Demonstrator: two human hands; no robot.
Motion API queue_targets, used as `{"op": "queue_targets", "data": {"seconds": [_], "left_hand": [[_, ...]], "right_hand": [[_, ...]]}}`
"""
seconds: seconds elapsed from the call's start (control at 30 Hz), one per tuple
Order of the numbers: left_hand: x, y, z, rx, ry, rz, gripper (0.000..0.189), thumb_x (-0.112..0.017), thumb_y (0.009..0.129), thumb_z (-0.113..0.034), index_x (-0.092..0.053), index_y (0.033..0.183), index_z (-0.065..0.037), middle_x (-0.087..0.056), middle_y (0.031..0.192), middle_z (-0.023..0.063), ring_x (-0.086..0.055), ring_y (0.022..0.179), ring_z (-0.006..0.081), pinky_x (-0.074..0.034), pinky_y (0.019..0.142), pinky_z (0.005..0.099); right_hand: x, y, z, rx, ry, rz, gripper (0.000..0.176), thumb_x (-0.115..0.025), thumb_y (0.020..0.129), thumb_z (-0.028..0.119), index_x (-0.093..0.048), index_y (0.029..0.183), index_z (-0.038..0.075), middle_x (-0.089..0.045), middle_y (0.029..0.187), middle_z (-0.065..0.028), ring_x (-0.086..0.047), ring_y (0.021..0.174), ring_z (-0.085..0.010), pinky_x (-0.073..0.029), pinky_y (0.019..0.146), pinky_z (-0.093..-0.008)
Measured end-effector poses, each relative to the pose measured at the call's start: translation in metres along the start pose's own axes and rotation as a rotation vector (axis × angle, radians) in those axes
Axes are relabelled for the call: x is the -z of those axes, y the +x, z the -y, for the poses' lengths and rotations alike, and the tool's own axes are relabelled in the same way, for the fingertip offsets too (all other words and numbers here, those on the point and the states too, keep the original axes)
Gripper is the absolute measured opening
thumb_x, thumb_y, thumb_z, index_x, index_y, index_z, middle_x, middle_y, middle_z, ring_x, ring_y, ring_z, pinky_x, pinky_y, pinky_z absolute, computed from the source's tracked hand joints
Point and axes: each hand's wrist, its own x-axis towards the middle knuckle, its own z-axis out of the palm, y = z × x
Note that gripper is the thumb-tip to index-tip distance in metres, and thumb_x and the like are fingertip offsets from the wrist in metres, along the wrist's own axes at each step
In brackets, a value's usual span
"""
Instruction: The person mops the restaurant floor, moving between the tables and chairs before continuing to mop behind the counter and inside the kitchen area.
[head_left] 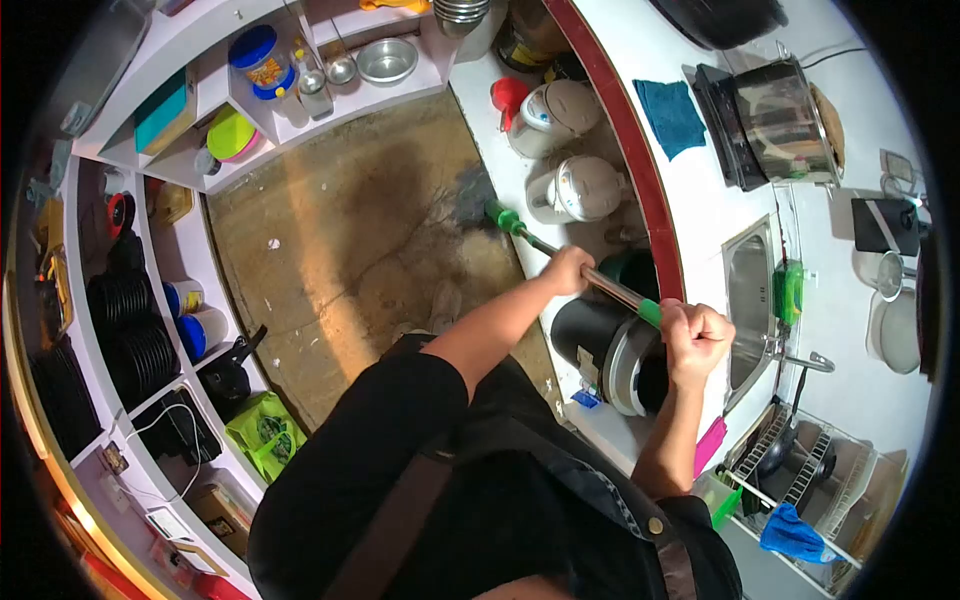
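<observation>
My left hand (pixel 570 271) is closed around the middle of a mop's metal handle (pixel 617 290). Farther up, my right hand (pixel 695 340) grips the same handle near its green end sleeve. The mop slants away from me to the upper left. Its green socket (pixel 505 218) leads to a dark grey mop head (pixel 472 197), which rests on the floor by the white lower shelf and is partly blurred. Two white lidded containers (pixel 575 188) stand on that shelf beside the mop head. Below the handle sits a large black pot (pixel 588 335).
Left, pale shelving (pixel 225 300) holds stacked black plates (pixel 135 360), tubs and a green bag (pixel 265 435). The brown floor (pixel 350 230) lies between the shelves. To the right, a white counter carries a steel sink (pixel 750 300), a dish rack (pixel 790 460) and a steel pot (pixel 785 120).
</observation>
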Motion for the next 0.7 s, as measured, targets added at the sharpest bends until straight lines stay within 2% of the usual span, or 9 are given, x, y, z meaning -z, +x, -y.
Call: {"op": "queue_targets", "data": {"seconds": [0.1, 0.17, 0.23, 0.3, 0.37, 0.43, 0.47, 0.57, 0.7], "left_hand": [[0.027, -0.029, -0.012, 0.14, 0.114, 0.176, 0.014, -0.059, 0.059, -0.009, -0.062, 0.072, -0.007, -0.059, 0.072, 0.0182, -0.057, 0.076, 0.0346, -0.046, 0.066, 0.0398], [0.047, -0.056, -0.035, 0.184, 0.16, 0.184, 0.013, -0.058, 0.059, -0.011, -0.062, 0.071, -0.006, -0.059, 0.073, 0.0184, -0.057, 0.077, 0.0354, -0.046, 0.068, 0.0411], [0.05, -0.1, -0.04, 0.243, 0.187, 0.19, 0.014, -0.057, 0.06, -0.012, -0.062, 0.071, -0.006, -0.059, 0.075, 0.0185, -0.057, 0.078, 0.0362, -0.046, 0.07, 0.0423], [0.053, -0.147, -0.034, 0.177, 0.186, -0.001, 0.014, -0.058, 0.057, -0.012, -0.052, 0.061, -0.001, -0.053, 0.066, 0.022, -0.052, 0.07, 0.0407, -0.042, 0.063, 0.0459], [0.071, -0.193, -0.037, 0.294, 0.237, 0.064, 0.014, -0.057, 0.059, -0.015, -0.056, 0.066, -0.003, -0.057, 0.072, 0.0181, -0.054, 0.075, 0.0382, -0.043, 0.068, 0.0473], [0.076, -0.248, -0.018, 0.372, 0.276, -0.036, 0.015, -0.058, 0.057, -0.016, -0.056, 0.066, -0.003, -0.055, 0.07, 0.0176, -0.052, 0.073, 0.0383, -0.041, 0.064, 0.0478], [0.078, -0.28, 0.0, 0.263, 0.305, -0.156, 0.015, -0.058, 0.056, -0.017, -0.054, 0.063, -0.004, -0.054, 0.068, 0.0177, -0.052, 0.072, 0.038, -0.041, 0.062, 0.0462], [0.1, -0.342, 0.023, 0.419, 0.379, -0.063, 0.016, -0.06, 0.055, -0.017, -0.052, 0.06, -0.005, -0.054, 0.067, 0.0165, -0.053, 0.071, 0.0366, -0.042, 0.061, 0.0437], [0.089, -0.351, 0.049, 0.466, 0.38, -0.142, 0.02, -0.064, 0.053, -0.019, -0.052, 0.06, -0.005, -0.054, 0.068, 0.0158, -0.054, 0.071, 0.0336, -0.042, 0.063, 0.0426]], "right_hand": [[-0.017, -0.025, 0.01, -0.033, 0.067, -0.026, 0.039, -0.049, 0.074, -0.012, -0.025, 0.051, 0.008, -0.039, 0.046, -0.0001, -0.037, 0.044, -0.0076, -0.043, 0.054, -0.0268], [-0.022, -0.036, 0.025, -0.067, 0.073, -0.038, 0.039, -0.049, 0.074, -0.011, -0.025, 0.051, 0.009, -0.04, 0.046, 0.0, -0.037, 0.043, -0.0075, -0.041, 0.051, -0.0264], [-0.021, -0.05, 0.043, -0.123, 0.29, 0.012, 0.04, -0.05, 0.074, -0.01, -0.024, 0.05, 0.01, -0.039, 0.045, 0.0005, -0.036, 0.042, -0.0068, -0.035, 0.046, -0.0253], [-0.027, -0.064, 0.054, -0.176, 0.328, 0.029, 0.039, -0.049, 0.072, -0.009, -0.024, 0.05, 0.01, -0.036, 0.045, 0.0017, -0.034, 0.041, -0.0064, -0.032, 0.043, -0.024], [-0.035, -0.079, 0.045, -0.231, 0.439, 0.123, 0.036, -0.048, 0.071, -0.009, -0.024, 0.05, 0.01, -0.034, 0.046, 0.003, -0.033, 0.041, -0.0058, -0.03, 0.042, -0.0235], [-0.058, -0.093, 0.031, -0.261, 0.435, 0.301, 0.035, -0.052, 0.069, -0.005, -0.026, 0.05, 0.01, -0.034, 0.048, 0.0033, -0.035, 0.046, -0.0049, -0.037, 0.046, -0.0232], [-0.077, -0.099, 0.025, -0.158, 0.379, 0.392, 0.034, -0.054, 0.067, -0.005, -0.026, 0.051, 0.009, -0.033, 0.048, 0.0037, -0.034, 0.047, -0.0055, -0.036, 0.046, -0.0225], [-0.127, -0.13, 0.005, -0.098, 0.543, 0.632, 0.034, -0.054, 0.063, -0.007, -0.025, 0.052, 0.005, -0.025, 0.047, -0.004, -0.024, 0.042, -0.0157, -0.024, 0.041, -0.029], [-0.132, -0.153, -0.014, -0.137, 0.305, 0.744, 0.029, -0.054, 0.065, -0.003, -0.028, 0.052, 0.0, -0.027, 0.047, -0.0074, -0.026, 0.042, -0.0157, -0.025, 0.041, -0.0316]]}}
